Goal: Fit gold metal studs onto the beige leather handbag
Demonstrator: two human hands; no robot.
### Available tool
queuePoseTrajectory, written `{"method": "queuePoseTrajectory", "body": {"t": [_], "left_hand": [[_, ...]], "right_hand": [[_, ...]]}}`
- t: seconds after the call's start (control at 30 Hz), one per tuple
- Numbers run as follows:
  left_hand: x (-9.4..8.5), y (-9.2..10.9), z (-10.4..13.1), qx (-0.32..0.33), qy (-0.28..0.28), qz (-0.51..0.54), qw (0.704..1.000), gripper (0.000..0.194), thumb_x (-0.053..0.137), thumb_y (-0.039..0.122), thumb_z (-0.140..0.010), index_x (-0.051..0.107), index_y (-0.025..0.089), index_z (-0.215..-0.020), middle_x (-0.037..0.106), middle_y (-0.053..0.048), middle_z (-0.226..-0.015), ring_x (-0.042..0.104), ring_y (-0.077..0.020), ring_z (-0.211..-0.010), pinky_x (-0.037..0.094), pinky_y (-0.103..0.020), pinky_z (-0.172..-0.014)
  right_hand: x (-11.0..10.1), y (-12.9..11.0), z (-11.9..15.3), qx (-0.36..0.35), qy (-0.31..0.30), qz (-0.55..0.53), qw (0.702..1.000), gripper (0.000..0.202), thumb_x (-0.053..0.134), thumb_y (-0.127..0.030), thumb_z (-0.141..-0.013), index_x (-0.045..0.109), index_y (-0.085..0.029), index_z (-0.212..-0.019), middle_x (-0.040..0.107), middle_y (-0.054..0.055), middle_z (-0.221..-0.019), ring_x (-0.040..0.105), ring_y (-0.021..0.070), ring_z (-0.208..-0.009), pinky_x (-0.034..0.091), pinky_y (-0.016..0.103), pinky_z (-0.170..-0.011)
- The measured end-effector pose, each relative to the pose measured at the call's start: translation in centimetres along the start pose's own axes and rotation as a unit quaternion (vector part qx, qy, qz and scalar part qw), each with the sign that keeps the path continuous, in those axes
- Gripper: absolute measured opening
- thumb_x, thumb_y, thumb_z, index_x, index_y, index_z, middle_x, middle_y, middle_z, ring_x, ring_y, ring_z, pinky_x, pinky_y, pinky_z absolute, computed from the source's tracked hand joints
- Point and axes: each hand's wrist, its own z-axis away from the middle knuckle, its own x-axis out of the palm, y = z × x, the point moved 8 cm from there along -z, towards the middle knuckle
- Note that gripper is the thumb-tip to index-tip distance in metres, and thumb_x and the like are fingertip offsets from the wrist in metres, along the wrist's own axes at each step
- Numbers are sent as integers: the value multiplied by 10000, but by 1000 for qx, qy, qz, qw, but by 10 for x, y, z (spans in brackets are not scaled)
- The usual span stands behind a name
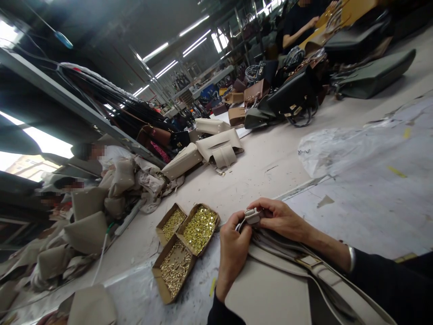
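A beige leather bag (270, 291) with straps and a gold-coloured buckle lies at the bottom, close to me. At its upper end, both hands pinch a small beige strap end with a loop (252, 216). My left hand (234, 248) holds it from the left, thumb and fingers closed. From the right, my right hand (282, 220) grips the same piece, its fingers bent round it. Left of my hands stand three cardboard trays of small metal parts: gold pieces in one (216, 222), more gold pieces in another (184, 212), and copper-toned pieces in the nearest (165, 295).
Beige bags (221, 146) lie further up the table (264, 180). Black, brown and green bags (375, 74) crowd the back right, near a person (294, 27). Clear plastic (321, 151) lies at right. Beige bag pieces (89, 232) pile up at left beside other people.
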Motion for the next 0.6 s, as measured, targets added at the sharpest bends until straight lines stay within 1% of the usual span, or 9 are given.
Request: {"method": "queuePoseTrajectory", "body": {"t": [0.13,0.27,0.4,0.5,0.57,0.6], "left_hand": [[-1,2,1,8,28,-17,999,316,593,94,-801,767,195,-1045,799,-31,-980,721,-205,-898,548,-287,-840],[-1,3,2,20,52,-33,998,319,595,101,-805,768,186,-1060,798,-44,-984,726,-213,-903,558,-302,-852],[0,0,4,26,74,-58,995,309,599,124,-823,761,186,-1078,795,-50,-993,733,-218,-900,566,-309,-847],[1,1,3,46,86,-84,992,311,597,122,-825,755,190,-1084,796,-52,-980,738,-223,-881,571,-318,-836],[3,2,3,61,88,-100,989,323,586,108,-830,747,193,-1097,796,-54,-983,739,-225,-883,571,-323,-836],[4,2,3,68,88,-106,988,328,581,99,-831,742,196,-1100,794,-54,-989,739,-224,-888,570,-323,-838]], "right_hand": [[-2,-3,1,-15,15,9,1000,321,668,-180,-802,733,-199,-1116,717,14,-947,611,171,-812,494,279,-729],[-4,-4,1,-30,25,14,999,362,618,-138,-785,733,-200,-1123,726,24,-1012,631,172,-859,502,278,-760],[-4,0,1,-21,18,-3,1000,329,621,-148,-807,731,-199,-1112,718,15,-976,626,171,-862,499,275,-766],[-4,3,2,-14,16,-19,1000,289,637,-166,-829,721,-199,-1104,709,8,-941,623,167,-836,499,268,-743],[-6,-1,4,-37,25,-2,999,275,623,-159,-849,714,-206,-1105,706,12,-940,623,163,-813,499,264,-716],[-7,-6,6,-59,31,21,998,277,610,-147,-860,710,-212,-1110,706,14,-941,624,160,-799,496,262,-702]]}}
